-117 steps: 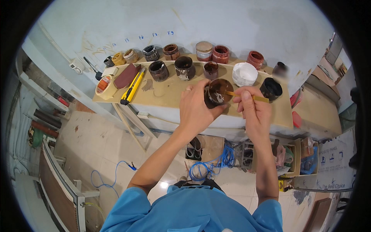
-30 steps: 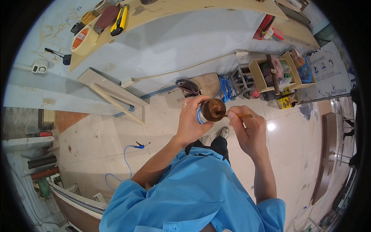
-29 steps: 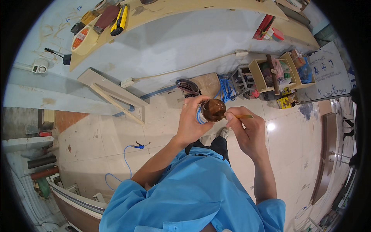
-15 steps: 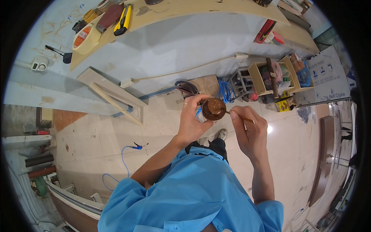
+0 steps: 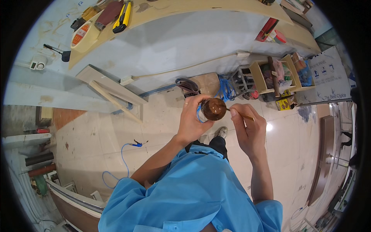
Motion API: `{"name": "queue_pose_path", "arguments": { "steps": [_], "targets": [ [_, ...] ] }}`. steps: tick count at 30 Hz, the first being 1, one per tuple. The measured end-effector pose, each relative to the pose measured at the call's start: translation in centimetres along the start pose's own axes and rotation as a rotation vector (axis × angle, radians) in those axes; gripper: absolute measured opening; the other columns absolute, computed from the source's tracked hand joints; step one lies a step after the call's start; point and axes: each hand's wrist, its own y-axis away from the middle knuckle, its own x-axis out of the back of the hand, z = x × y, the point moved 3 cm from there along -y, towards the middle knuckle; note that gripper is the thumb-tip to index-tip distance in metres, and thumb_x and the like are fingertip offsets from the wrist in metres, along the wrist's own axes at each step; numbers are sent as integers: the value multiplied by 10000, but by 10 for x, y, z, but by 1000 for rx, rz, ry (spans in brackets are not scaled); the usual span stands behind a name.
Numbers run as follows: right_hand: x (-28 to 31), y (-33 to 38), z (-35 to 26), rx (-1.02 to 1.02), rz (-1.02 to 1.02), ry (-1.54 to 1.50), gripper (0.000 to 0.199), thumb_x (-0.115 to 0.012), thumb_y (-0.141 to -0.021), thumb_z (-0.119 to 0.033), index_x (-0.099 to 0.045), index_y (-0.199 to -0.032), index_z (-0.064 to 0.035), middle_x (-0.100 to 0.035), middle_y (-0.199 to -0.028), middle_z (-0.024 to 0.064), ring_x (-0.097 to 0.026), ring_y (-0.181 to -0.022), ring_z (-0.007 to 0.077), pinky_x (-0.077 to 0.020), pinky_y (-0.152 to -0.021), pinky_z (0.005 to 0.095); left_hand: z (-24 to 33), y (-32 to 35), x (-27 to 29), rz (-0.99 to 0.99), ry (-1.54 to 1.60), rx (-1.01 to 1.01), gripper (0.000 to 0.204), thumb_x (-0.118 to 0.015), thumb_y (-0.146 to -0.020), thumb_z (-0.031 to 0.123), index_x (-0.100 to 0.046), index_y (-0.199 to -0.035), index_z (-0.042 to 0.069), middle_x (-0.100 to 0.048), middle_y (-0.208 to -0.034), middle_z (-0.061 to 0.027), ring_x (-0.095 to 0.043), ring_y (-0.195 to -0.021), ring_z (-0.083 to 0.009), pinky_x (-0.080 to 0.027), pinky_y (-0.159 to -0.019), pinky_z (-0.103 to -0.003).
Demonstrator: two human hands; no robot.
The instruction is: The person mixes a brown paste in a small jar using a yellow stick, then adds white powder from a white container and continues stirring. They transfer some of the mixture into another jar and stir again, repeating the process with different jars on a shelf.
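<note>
My left hand [image 5: 189, 123] is curled around a small round cup [image 5: 203, 110], fingers on the far side and thumb on the near side. Glossy brown liquid [image 5: 215, 109] fills the cup and catches bright reflections. In a pinch between thumb and fingers, my right hand [image 5: 251, 133] grips a thin stick [image 5: 246, 116] with a tan upper end. Its dark lower end points at the cup's right rim. Whether the tip dips into the liquid or just touches the rim, I cannot tell. Both hands are held up in front of my body, above the tiled floor.
A shelf [image 5: 170, 12] along the wall carries a yellow utility knife [image 5: 123, 17]. Boards [image 5: 112, 89] lean below it. Blue hose [image 5: 226, 89], drawers of odds and ends [image 5: 259, 79] and a yellow box [image 5: 285, 103] stand ahead right. A blue air gun [image 5: 137, 144] lies on the floor.
The reflections and ripples on the brown liquid have shifted. The stick and my right hand have moved very slightly; my left hand still holds the cup in nearly the same place.
</note>
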Motion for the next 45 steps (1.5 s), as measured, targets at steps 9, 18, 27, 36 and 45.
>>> {"name": "queue_pose_path", "arguments": {
  "steps": [9,18,27,36,45],
  "targets": [
    [-3,7,4,-57,-25,-52,130,-672,-1082,-93,-738,-1087,19,-742,-918,109,-686,-716,169,-534,-657,302,-1,7,1,10,-2,27,761,-898,-678,58,-596,-1375,89,-667,-1293,-128,-570,-1251,-373,-479,-1086,-456],
    [-4,15,6,-85,-40,-59,146,-659,-1091,-96,-736,-1094,29,-753,-934,104,-714,-741,164,-556,-684,298,1,10,-2,-2,-28,6,751,-887,-687,49,-590,-1375,95,-666,-1294,-133,-569,-1247,-378,-477,-1075,-464],
    [-3,18,10,-146,15,-173,135,-659,-1079,-72,-733,-1071,40,-750,-943,132,-693,-719,197,-537,-667,316,0,13,-5,-16,-10,16,756,-900,-687,50,-590,-1375,100,-665,-1306,-115,-575,-1234,-365,-483,-1069,-454],
    [-7,20,6,-71,19,-87,144,-646,-1085,-77,-737,-1072,33,-734,-932,125,-703,-724,183,-539,-661,311,-3,19,-5,-24,48,67,758,-912,-709,44,-591,-1394,96,-654,-1309,-121,-585,-1239,-346,-483,-1093,-443],
    [-7,18,2,-40,14,-54,122,-664,-1071,-73,-735,-1062,26,-743,-950,137,-676,-705,226,-534,-646,330,-1,22,-1,-20,93,128,757,-917,-709,41,-600,-1394,101,-652,-1308,-112,-585,-1249,-329,-481,-1101,-437]
  ]
}}
